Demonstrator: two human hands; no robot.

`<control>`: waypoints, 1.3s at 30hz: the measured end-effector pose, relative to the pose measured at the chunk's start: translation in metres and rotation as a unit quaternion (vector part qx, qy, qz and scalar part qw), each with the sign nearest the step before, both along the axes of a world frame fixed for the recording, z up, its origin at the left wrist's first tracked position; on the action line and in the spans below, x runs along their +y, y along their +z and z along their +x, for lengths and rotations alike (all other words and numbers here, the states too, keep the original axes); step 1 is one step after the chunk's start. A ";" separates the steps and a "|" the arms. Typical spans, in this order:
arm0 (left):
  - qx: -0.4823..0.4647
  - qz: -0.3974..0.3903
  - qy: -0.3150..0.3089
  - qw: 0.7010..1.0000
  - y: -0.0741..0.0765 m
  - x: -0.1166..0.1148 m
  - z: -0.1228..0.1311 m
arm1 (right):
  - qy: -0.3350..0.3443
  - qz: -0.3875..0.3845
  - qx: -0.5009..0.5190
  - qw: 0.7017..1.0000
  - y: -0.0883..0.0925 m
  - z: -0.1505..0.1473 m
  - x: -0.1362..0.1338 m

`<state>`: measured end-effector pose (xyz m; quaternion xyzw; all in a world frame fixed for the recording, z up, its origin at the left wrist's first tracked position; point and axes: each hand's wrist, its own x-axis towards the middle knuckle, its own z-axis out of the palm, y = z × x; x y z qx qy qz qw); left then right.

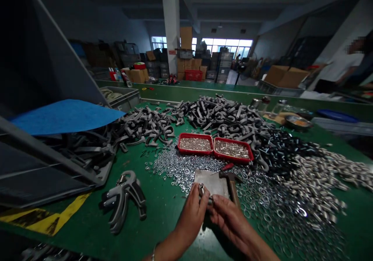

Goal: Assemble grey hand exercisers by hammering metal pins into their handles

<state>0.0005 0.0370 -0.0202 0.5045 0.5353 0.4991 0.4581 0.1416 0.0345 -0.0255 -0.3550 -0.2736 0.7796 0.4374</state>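
My left hand (190,214) is closed around a small shiny metal sleeve (201,189), its open end tipped up. My right hand (229,216) pinches a small dark-grey cylindrical piece (210,200) close against the left fingers; whether the two pieces are joined cannot be made out. Both hands are above the near edge of a flat metal plate (214,179). Beside the plate lie a hammer (232,187) and a screwdriver with a red handle (227,167). To the left, several grey-and-black spring handles (125,199) rest together on the green table (163,222).
Two red trays (195,151) of tiny metal parts stand behind loose nuts (186,171). Grey handle pieces (221,115) are heaped at the back. Rings (266,216), metal sleeves (314,183) and black bolts (279,148) spread rightward. A grey crate (52,175) borders the left; a person (340,66) is at far right.
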 end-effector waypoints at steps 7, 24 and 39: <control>0.008 -0.010 -0.036 0.999 0.022 -0.009 0.011 | -0.061 0.315 -0.310 0.895 0.007 0.026 -0.010; 0.062 0.018 -0.087 0.994 0.010 0.016 0.009 | -0.148 0.341 -0.755 0.540 0.002 0.261 0.096; -0.101 -0.076 -0.058 0.990 0.005 0.018 0.038 | -0.074 0.317 -0.793 0.515 0.018 0.257 0.123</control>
